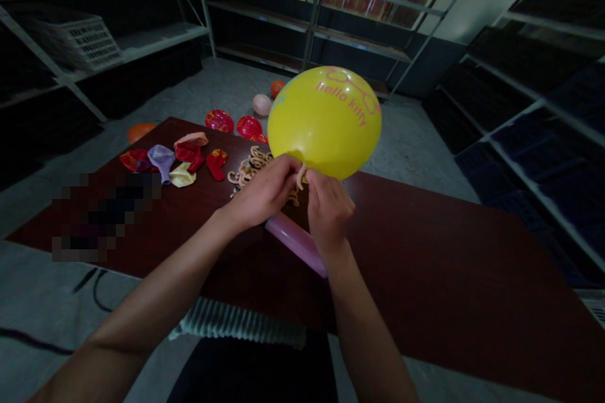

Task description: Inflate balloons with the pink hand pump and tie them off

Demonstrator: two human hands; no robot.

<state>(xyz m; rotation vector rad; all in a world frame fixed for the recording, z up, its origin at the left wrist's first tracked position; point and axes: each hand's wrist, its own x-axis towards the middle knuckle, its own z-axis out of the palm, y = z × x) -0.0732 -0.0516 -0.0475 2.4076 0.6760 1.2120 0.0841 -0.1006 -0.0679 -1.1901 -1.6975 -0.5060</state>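
Note:
An inflated yellow balloon [326, 121] with pink lettering floats just above the dark red table [449, 264]. Both hands pinch its neck from below. My left hand [267, 192] grips the neck from the left, fingers closed. My right hand [328, 208] pinches it from the right, together with a small pale clip-like piece whose shape I cannot make out. A pink cylinder [295, 242], perhaps a pump, lies on the table under my right wrist. A pile of pale clips [248, 170] lies behind my left hand.
Several flat uninflated balloons [177, 160] lie at the table's far left. Two red inflated balloons [234, 124] sit at the far edge; pale and orange ones [262, 104] rest on the floor. Metal shelving rings the room. A blurred patch covers the table's left part.

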